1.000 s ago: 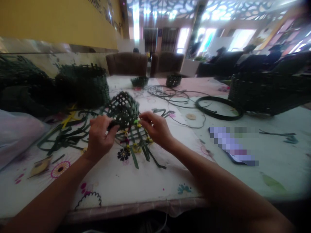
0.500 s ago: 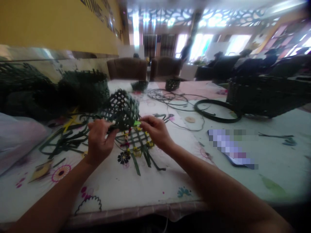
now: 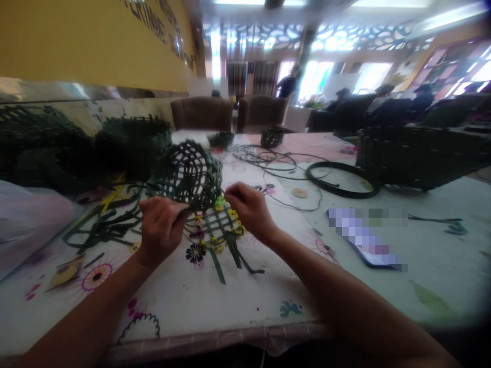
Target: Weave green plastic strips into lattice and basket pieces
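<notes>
A small dark green woven basket (image 3: pixel 194 174) with an open lattice is tipped on its side, its opening partly turned toward me. My left hand (image 3: pixel 161 225) is closed on its near lower edge, thumb and fingers pressed together. My right hand (image 3: pixel 249 207) is pinched at the basket's right edge; what its fingertips hold is too small to make out. A bright green strip piece (image 3: pixel 220 202) shows beside those fingertips. Below, between my hands, a flat woven lattice (image 3: pixel 218 225) with yellow ties and loose green strip ends lies on the table.
Loose green strips (image 3: pixel 102 225) and a plastic bag (image 3: pixel 30 220) lie at left. Large dark baskets (image 3: pixel 132 145) stand behind them, another basket (image 3: pixel 418 158) at right. A coiled band (image 3: pixel 341 191), thin coils (image 3: pixel 264 157), a phone-like object (image 3: pixel 362 240) and scissors (image 3: pixel 454 225) lie on the right.
The basket has turned so its opening and inside show more. My right hand has drawn slightly away from the bright green piece, which now stays at the basket's edge. My left hand keeps its grip.
</notes>
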Available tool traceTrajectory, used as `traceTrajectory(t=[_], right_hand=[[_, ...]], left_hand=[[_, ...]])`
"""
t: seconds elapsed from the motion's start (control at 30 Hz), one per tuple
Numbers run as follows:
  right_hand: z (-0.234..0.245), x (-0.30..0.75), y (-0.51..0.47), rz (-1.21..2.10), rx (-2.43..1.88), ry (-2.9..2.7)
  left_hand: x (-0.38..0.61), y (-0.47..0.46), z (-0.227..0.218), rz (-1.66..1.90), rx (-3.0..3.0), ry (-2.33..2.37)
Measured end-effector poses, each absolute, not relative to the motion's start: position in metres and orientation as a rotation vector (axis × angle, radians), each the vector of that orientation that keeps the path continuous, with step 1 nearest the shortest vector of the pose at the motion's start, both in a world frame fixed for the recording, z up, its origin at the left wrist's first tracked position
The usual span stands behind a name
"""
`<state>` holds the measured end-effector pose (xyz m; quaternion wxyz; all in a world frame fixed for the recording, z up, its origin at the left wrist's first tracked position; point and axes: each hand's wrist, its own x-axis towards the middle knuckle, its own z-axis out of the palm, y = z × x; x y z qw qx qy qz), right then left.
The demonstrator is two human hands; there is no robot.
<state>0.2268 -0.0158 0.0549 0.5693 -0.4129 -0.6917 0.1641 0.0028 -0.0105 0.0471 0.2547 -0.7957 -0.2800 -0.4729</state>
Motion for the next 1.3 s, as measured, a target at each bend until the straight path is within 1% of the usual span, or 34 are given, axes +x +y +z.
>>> traceTrajectory(t=[0.13,0.33,0.47,0.8,1.07,1.2,1.3], right_hand=[[0.051,0.222,-0.019,0.394,-0.964,-1.574],[0.048,0.219,-0.015,0.796,-0.865,-1.354],[0.045,0.218,-0.012,0.965,-0.821,-1.222],[0.032,0.218,-0.006,1.297,-0.730,-1.041],[0.037,0.213,-0.012,1.314,-0.642,-1.138],[0.036,0.206,-0.015,1.161,-0.782,-1.120],[0.035,0.204,-0.014,1.040,-0.840,-1.095]], left_hand=[[0.007,-0.012,0.046,-1.250,-2.183,-0.719],[0.008,-0.012,0.047,-1.248,-2.172,-0.688],[0.008,-0.013,0.048,-1.226,-2.115,-0.645],[0.012,-0.024,0.050,-0.857,-2.097,-0.594],[0.019,-0.025,0.043,-0.817,-2.030,-0.669],[0.025,-0.027,0.037,-0.747,-2.091,-0.625],[0.034,-0.030,0.038,-0.777,-2.158,-0.721]])
